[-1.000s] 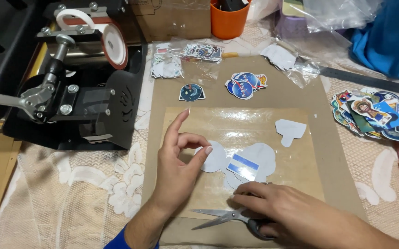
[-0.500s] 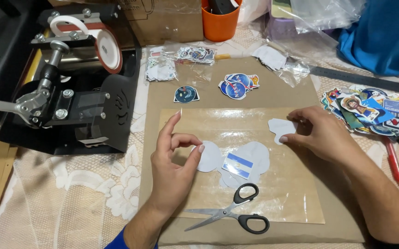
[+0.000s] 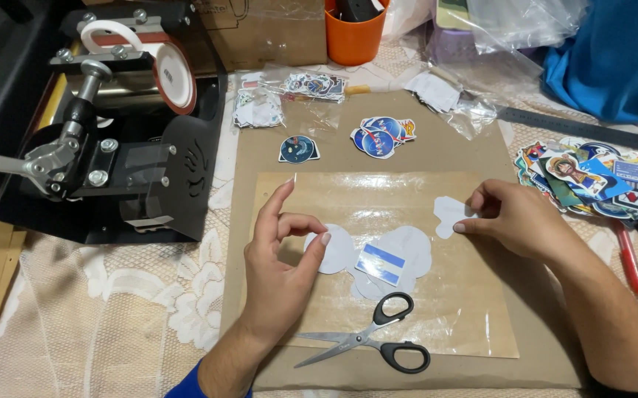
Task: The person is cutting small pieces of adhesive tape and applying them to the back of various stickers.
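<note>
- A black heat press (image 3: 112, 147) with a round white and red collar stands at ten o'clock on the tabletop (image 3: 98, 324), which is covered by a pale lace cloth.
- A brown cardboard sheet (image 3: 473, 147) lies in the centre, and a clear plastic film (image 3: 378, 191) is spread flat on top of it.
- The left hand (image 3: 278, 258) rests on the film's nine o'clock edge; thumb and middle finger pinch the rim of a round white cutout (image 3: 333, 254) while the forefinger points up towards twelve o'clock.
- Just beside that cutout, a larger white backing piece (image 3: 407, 250) lies on the film with a blue and white striped sticker (image 3: 381, 264) on top of it.
- Black-handled scissors (image 3: 378, 343) lie untouched at six o'clock on the film, blades shut and pointing towards nine o'clock.
- At twelve o'clock on the cardboard sit a small round dark sticker (image 3: 298, 149) and a heap of blue round stickers (image 3: 381, 136); an orange cup (image 3: 352, 37) stands beyond them.
- The right hand (image 3: 514, 217) lies on the film at three o'clock, fingertips pinching the edge of a small white shaped cutout (image 3: 448, 214), well apart from the left hand.
- A pile of colourful stickers (image 3: 599, 177) is at two to three o'clock, with a red pen (image 3: 628, 258) just below it.
</note>
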